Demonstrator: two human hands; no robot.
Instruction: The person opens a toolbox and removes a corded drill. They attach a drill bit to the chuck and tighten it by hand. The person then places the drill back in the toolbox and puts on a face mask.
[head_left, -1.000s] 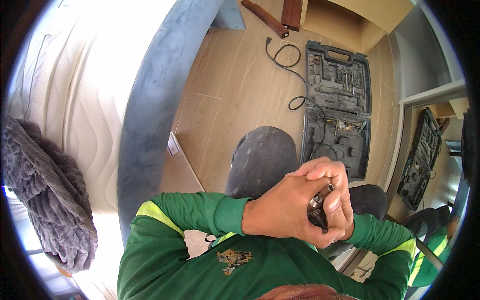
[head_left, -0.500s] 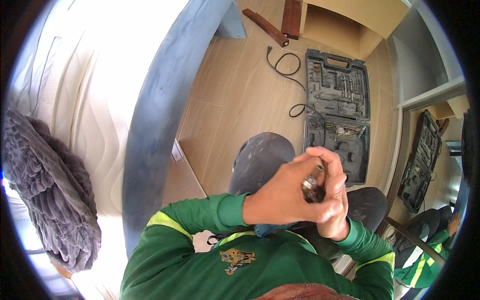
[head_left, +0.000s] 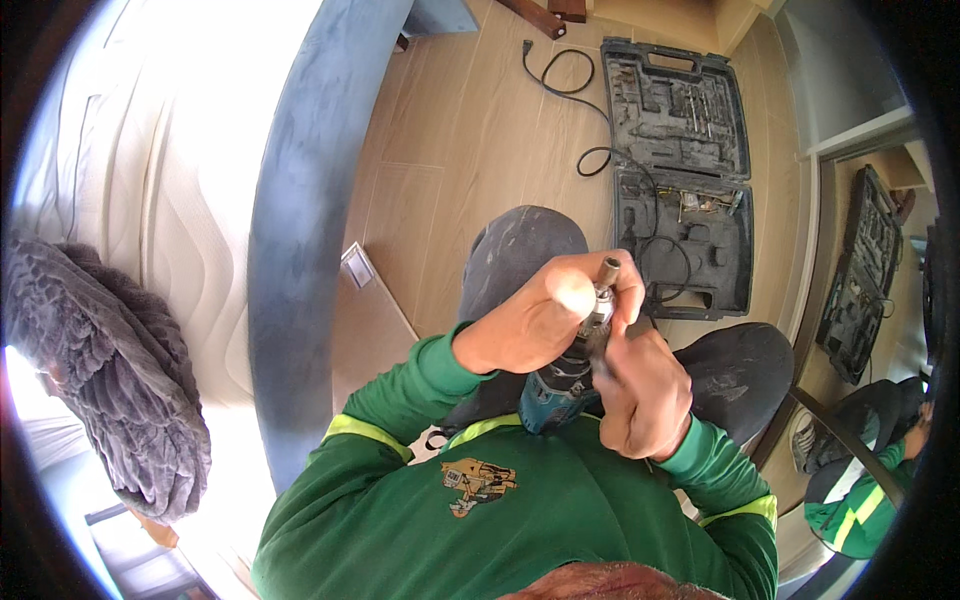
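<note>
A blue power drill (head_left: pixel 547 405) with a black and silver chuck (head_left: pixel 597 318) stands between my thighs, its rear against my green sweater. A short cylindrical metal bit (head_left: pixel 609 268) sticks out of the chuck. My left hand (head_left: pixel 525 315) is closed round the chuck end, its thumb beside the chuck and fingers wrapping the far side. My right hand (head_left: pixel 645 390) is closed against the near right side of the chuck, fingers curled and slightly blurred. What its fingers grip there is hidden.
An open dark tool case (head_left: pixel 690 235) with bits lies ahead on the wood floor, a black power cord (head_left: pixel 570 95) beside it. At left stand a blue bed frame (head_left: pixel 300 200) and mattress (head_left: pixel 190 220) with a grey blanket (head_left: pixel 120 390). A mirror (head_left: pixel 860 330) is at right.
My hands have turned and drawn apart, so the drill body and chuck now show. The right hand has come down to the near side of the chuck. The view has shifted forward.
</note>
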